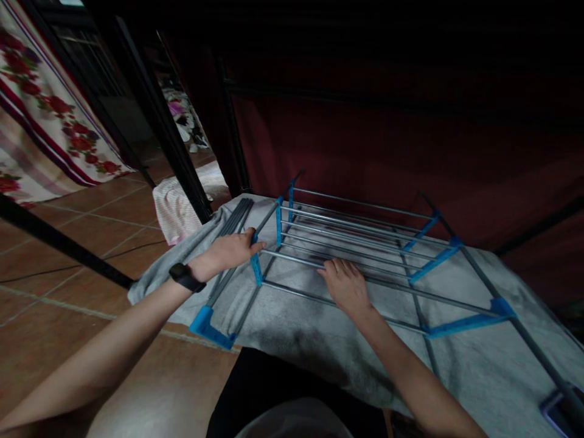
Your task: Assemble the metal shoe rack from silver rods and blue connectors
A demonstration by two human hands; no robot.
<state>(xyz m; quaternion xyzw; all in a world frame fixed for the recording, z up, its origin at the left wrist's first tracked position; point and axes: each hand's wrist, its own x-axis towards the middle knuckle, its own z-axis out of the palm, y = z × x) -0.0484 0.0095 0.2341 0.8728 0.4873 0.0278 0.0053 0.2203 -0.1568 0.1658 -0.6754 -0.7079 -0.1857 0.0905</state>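
A partly built rack of grey metal tubes (392, 288) with blue plastic connectors (460, 324) lies on a grey cloth (292, 340). My left hand (232, 250), with a black band on its wrist, closes around the left end of the near upper tube and its blue connector (256, 269). Farther along that same tube, the fingers of my right hand (345, 283) curl over it from above. Several loose tubes (235, 220) rest on the cloth beyond my left wrist. Near my left forearm, another blue connector (212, 328) sits at the rack's front left corner.
A phone-like dark object (559, 410) lies at the lower right, partly behind a tube. Dark metal posts (159, 115) rise at the left. Behind the rack hangs a dark red cloth (365, 152). Tiled floor (82, 243) with a thin cable and a floral curtain (55, 109) are leftward.
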